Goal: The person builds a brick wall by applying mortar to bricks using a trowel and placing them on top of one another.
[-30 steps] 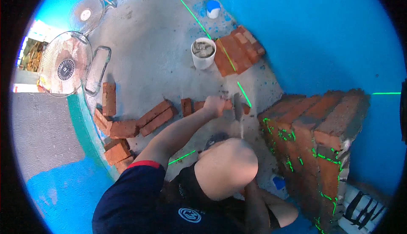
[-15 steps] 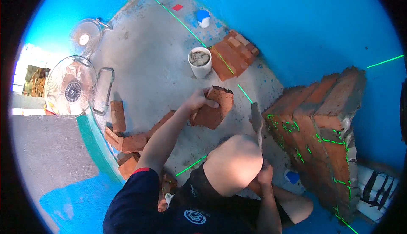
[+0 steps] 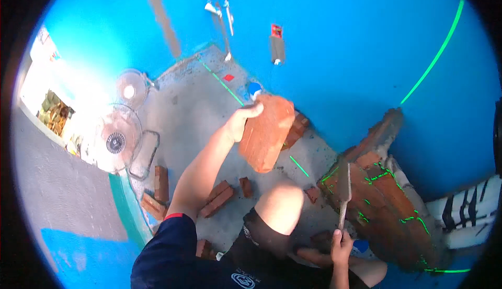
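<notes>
My left hand (image 3: pixel 241 120) grips a flat red brick (image 3: pixel 266 132) by its upper left side and holds it up over the grey floor (image 3: pixel 193 100). My right hand (image 3: pixel 341 244) is closed on the handle of a trowel (image 3: pixel 344 182), whose blade points upward in front of a stepped brick structure (image 3: pixel 387 210) with grey mortar at the right. Below the held brick are my bent knee (image 3: pixel 277 210) and loose bricks (image 3: pixel 217 200) on the floor.
Two fans (image 3: pixel 115 142) stand at the left by a bright opening. A blue wall (image 3: pixel 334 48) with pipes (image 3: pixel 225 22) rises behind. Stacked bricks (image 3: pixel 297 129) and a white-and-blue container (image 3: pixel 254 89) are partly behind the held brick. A white strapped object (image 3: pixel 463 210) lies at right.
My left hand has lifted the brick from among the floor bricks to higher up. The trowel has moved rightward from the middle. The view has tilted up toward the blue wall.
</notes>
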`<action>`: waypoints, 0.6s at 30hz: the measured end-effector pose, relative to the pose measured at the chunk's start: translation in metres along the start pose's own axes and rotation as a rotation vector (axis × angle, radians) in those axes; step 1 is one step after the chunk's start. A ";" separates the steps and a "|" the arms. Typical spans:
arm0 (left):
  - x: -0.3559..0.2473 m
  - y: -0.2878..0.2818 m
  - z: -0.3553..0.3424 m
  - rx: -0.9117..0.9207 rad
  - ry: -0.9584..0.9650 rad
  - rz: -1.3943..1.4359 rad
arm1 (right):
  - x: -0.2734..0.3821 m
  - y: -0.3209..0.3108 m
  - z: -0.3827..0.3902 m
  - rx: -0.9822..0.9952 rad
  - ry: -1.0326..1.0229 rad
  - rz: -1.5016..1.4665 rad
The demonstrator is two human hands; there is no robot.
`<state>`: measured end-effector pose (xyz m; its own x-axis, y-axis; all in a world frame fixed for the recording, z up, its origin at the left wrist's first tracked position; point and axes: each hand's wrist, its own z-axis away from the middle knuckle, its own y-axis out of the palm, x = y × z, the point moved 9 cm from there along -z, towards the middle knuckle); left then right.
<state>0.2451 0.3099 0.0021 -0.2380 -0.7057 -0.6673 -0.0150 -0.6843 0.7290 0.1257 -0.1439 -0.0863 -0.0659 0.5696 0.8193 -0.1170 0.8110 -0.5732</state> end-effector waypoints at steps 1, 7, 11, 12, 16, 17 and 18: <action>-0.002 0.007 -0.001 0.014 -0.007 -0.018 | 0.013 -0.006 0.005 -0.012 -0.023 -0.080; 0.034 0.076 -0.014 -0.067 -0.266 -0.866 | 0.070 -0.026 0.008 -0.068 0.022 0.017; 0.061 0.104 -0.019 -0.120 -0.213 -1.387 | 0.103 -0.031 0.023 -0.121 -0.152 -0.078; 0.079 0.053 -0.030 -0.064 -0.223 -1.264 | 0.114 -0.026 0.027 -0.120 -0.206 -0.096; 0.131 0.021 -0.032 -0.023 -0.358 -1.225 | 0.053 0.019 0.037 -0.062 -0.032 0.145; 0.143 0.047 -0.028 -0.048 -0.462 -1.445 | 0.020 0.023 0.040 -0.024 0.104 0.307; 0.153 0.037 -0.025 -0.015 -0.475 -1.448 | -0.002 0.028 0.051 -0.027 0.171 0.306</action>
<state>0.2320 0.1722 -0.0772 -0.3082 0.6729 -0.6724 -0.4932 -0.7175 -0.4920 0.0721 -0.1287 -0.1033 0.0738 0.7993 0.5964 -0.0909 0.6009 -0.7941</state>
